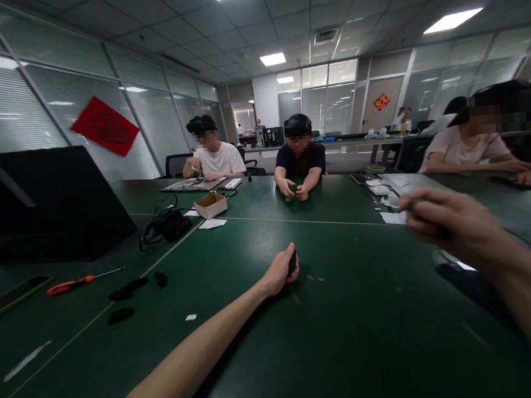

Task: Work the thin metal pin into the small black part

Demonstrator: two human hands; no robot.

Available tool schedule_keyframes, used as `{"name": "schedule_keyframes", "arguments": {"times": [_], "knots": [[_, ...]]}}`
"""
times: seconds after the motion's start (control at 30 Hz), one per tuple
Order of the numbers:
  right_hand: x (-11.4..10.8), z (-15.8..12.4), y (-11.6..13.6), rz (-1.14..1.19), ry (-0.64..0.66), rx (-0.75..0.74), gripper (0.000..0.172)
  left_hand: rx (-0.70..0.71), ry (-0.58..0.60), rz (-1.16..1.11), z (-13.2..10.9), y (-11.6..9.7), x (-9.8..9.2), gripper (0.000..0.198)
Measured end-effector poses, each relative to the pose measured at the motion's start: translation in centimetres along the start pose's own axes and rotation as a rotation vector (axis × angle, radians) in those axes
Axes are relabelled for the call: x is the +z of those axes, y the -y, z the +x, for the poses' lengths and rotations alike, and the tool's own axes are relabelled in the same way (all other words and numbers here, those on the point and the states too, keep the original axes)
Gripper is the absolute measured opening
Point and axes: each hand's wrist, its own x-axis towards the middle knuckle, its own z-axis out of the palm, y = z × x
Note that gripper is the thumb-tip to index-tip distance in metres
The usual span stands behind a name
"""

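My left hand point(280, 272) rests on the green table point(331, 329) near the middle. Its fingers are wrapped round a small black object point(293, 260), mostly hidden in the palm, whose kind I cannot make out. My right hand point(448, 218) is raised above the table at the right, smeared by motion. The fingers look curled together, with something small and dark point(413, 204) showing at the fingertips. Under the right forearm lies a dark flat object point(469, 284), partly covered by the arm.
At the left are a black monitor point(40, 204), a screwdriver point(72, 284), a phone point(20, 294) and several black scraps point(128, 288). Farther back are a cardboard box point(211, 207) and a black cabled device point(170, 223). Several people with head-worn gear sit around the table.
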Motion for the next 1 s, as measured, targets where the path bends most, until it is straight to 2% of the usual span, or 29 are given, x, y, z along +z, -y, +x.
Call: {"name": "schedule_keyframes", "arguments": {"times": [0.07,0.1,0.23,0.3,0.37,0.53,0.8,1.0], "knots": [[2.6,0.2,1.1,0.040,0.248,-0.007,0.039,0.002,-0.001,0.002,0.1,0.1,0.0,0.052],[4.4,0.0,1.7,0.042,0.301,-0.017,0.036,0.005,0.000,0.000,0.1,0.1,0.0,0.052],[11.8,-2.9,2.6,0.034,0.271,-0.111,0.028,0.027,0.004,-0.013,0.2,0.2,-0.1,0.050],[14.4,-4.8,2.5,0.003,0.313,-0.194,0.027,0.045,0.010,-0.022,0.2,0.3,-0.2,0.049],[16.0,-6.3,2.3,-0.050,0.341,-0.242,0.028,0.058,0.018,-0.033,0.2,0.3,-0.2,0.047],[17.3,-7.5,2.2,-0.118,0.330,-0.250,0.029,0.048,0.034,-0.049,0.2,0.3,-0.4,0.047],[17.0,-7.3,2.5,-0.142,0.376,-0.201,0.031,0.031,0.014,-0.056,0.0,-0.1,-0.1,0.049],[16.9,-7.3,2.6,-0.127,0.374,-0.220,0.031,0.052,-0.013,0.040,-0.3,-0.3,0.3,0.048]]}}
